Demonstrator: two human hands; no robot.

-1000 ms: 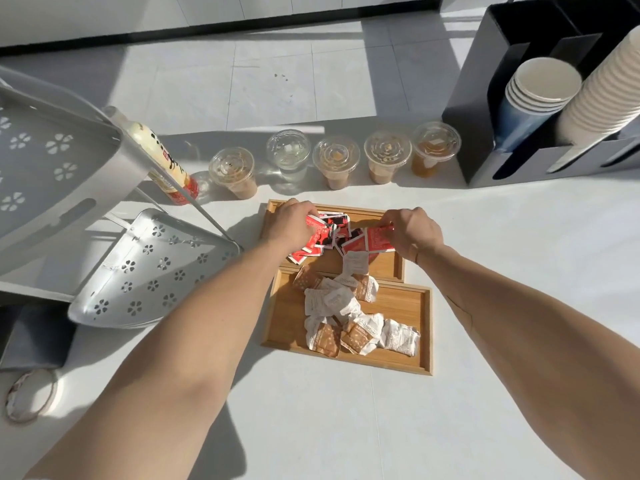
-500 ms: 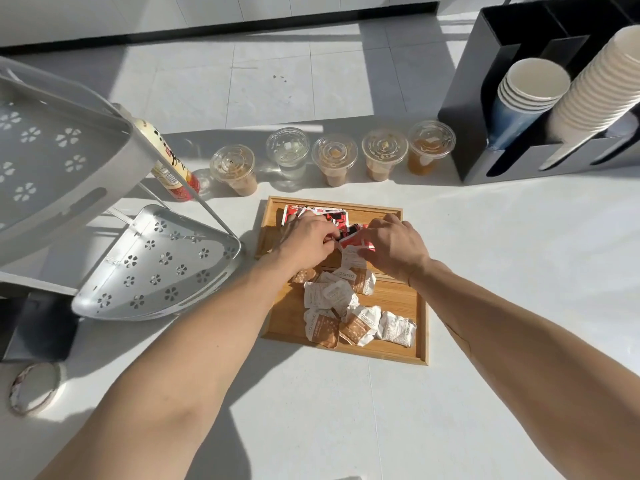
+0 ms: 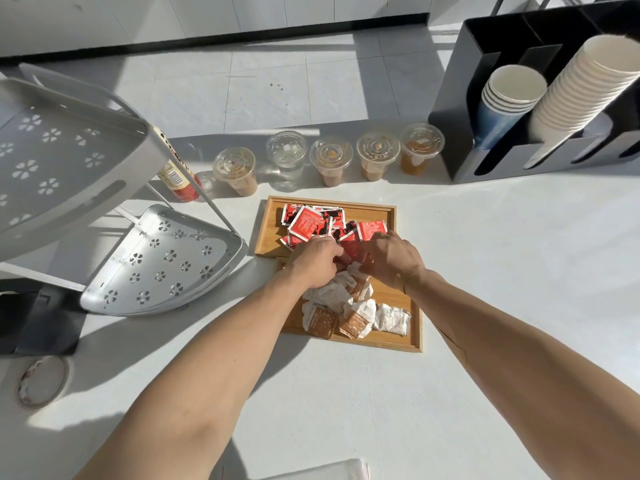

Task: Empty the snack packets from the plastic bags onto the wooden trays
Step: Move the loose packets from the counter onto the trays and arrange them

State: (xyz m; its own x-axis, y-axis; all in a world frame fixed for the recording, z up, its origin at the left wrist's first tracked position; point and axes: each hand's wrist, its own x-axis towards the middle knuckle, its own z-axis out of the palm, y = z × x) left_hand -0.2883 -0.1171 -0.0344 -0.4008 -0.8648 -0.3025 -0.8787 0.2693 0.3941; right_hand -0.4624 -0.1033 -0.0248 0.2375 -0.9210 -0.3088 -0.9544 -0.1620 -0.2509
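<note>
With both hands' fingers curled, left hand (image 3: 317,259) and right hand (image 3: 391,259), over red packets (image 3: 311,223), strays could slide off the far tray (image 3: 389,210) onto the counter (image 3: 485,254).

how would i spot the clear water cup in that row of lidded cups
Start at the black cup holder on the right; a row of five lidded plastic cups runs left from it. The water cup is fourth from the holder. Its contents are clear, while its neighbours hold brown or orange drinks.
</note>
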